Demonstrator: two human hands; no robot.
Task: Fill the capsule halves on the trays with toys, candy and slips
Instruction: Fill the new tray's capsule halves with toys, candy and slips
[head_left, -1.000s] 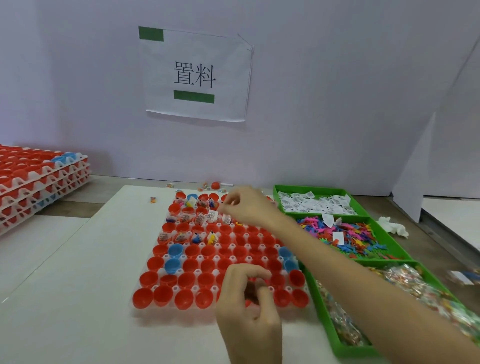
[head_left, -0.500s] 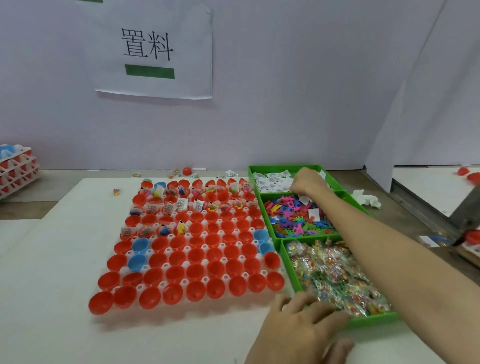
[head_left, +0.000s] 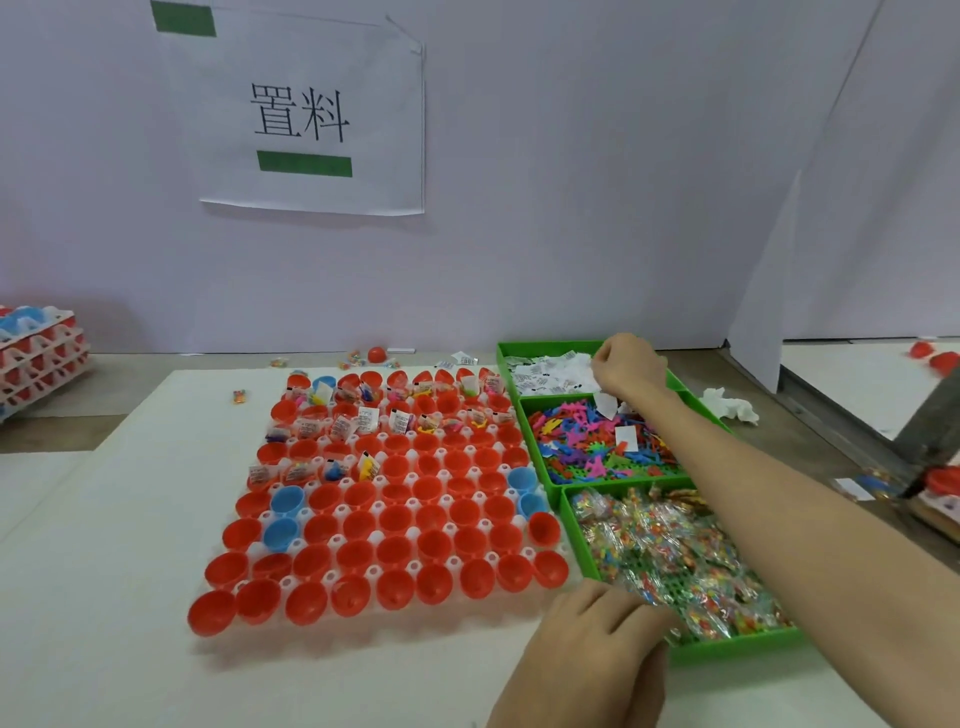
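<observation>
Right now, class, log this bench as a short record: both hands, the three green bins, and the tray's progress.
Right-hand grip: curled over the paper slips in the far bin; any slip held is hidden
Left-hand grip: resting at the near bin's corner, by wrapped candy
Middle bin: plastic toys
Capsule halves: far rows mostly filled, near rows empty

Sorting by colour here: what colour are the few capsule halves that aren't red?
Those capsule halves are blue, clearest in the head view.
</observation>
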